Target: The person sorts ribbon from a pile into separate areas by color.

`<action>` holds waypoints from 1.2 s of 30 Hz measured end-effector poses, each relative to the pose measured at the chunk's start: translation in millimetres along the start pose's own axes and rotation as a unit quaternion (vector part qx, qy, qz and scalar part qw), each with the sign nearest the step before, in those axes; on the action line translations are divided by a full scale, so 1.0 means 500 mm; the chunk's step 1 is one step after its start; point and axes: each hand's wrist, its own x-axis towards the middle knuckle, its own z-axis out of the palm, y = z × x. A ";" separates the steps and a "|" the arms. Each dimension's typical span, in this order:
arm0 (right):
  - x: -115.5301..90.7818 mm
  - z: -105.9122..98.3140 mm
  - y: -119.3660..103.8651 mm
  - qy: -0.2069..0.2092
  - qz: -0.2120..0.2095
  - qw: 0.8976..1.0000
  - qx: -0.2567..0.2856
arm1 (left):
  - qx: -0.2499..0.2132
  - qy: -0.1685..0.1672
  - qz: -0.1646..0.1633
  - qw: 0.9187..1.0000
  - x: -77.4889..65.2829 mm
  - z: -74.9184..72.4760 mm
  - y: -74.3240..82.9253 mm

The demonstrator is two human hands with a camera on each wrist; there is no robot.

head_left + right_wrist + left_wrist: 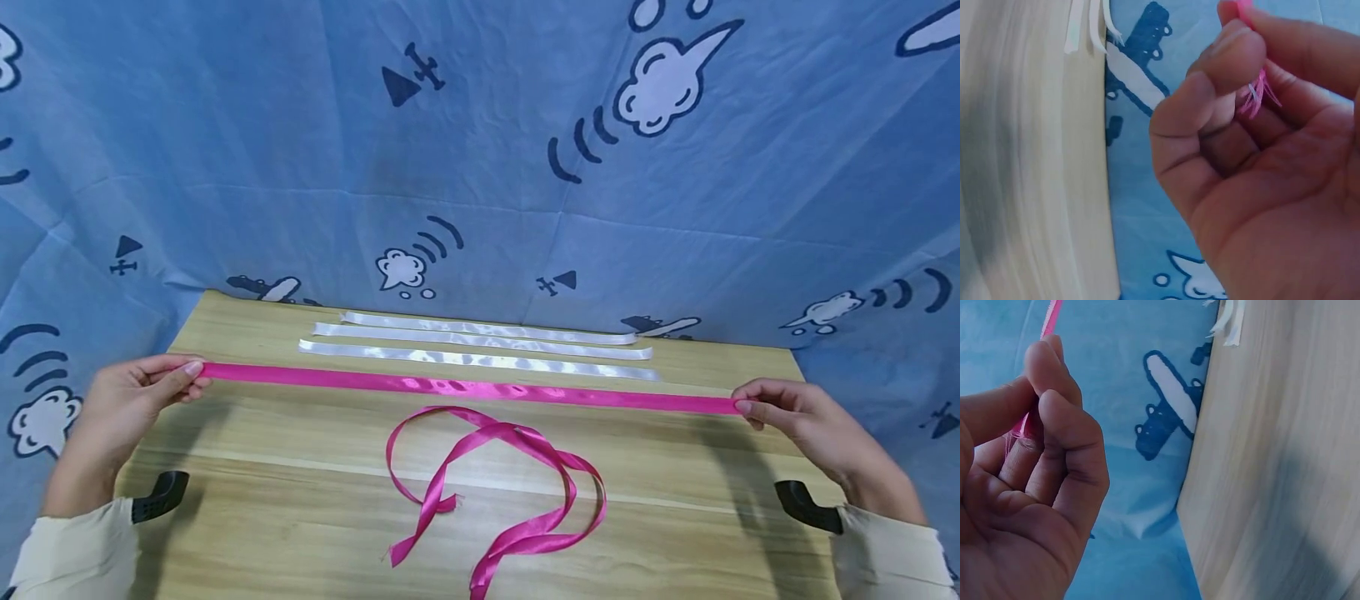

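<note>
A bright pink satin ribbon (450, 387) is stretched straight across the head view, above the table. Its left end is pinched between thumb and fingers of my left hand (142, 392); the other end is pinched by my right hand (802, 417). In the left wrist view the left hand (1035, 462) has a bit of pink ribbon showing inside its curled fingers. Frayed pink threads (1257, 97) stick out below the thumb of the right hand (1241, 144) in the right wrist view. More pink ribbon (525, 433) lies in loose loops on the table, nearer the person.
Three white satin ribbons (480, 360) lie side by side near the back of the wooden table (285, 517). Behind and around it hangs a blue patterned cloth (480, 125). Black curved pieces (161, 497) stick out at both sleeve cuffs.
</note>
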 end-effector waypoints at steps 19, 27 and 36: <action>0.065 0.068 0.035 0.055 0.114 0.989 0.083 | 0.171 0.027 -0.032 0.984 0.060 0.043 -0.047; 0.086 0.097 0.030 0.069 0.182 0.981 0.025 | 0.277 0.038 -0.022 0.960 0.074 0.076 -0.051; 0.101 0.122 0.041 0.091 0.209 0.974 -0.001 | 0.324 0.031 -0.017 0.945 0.095 0.101 -0.055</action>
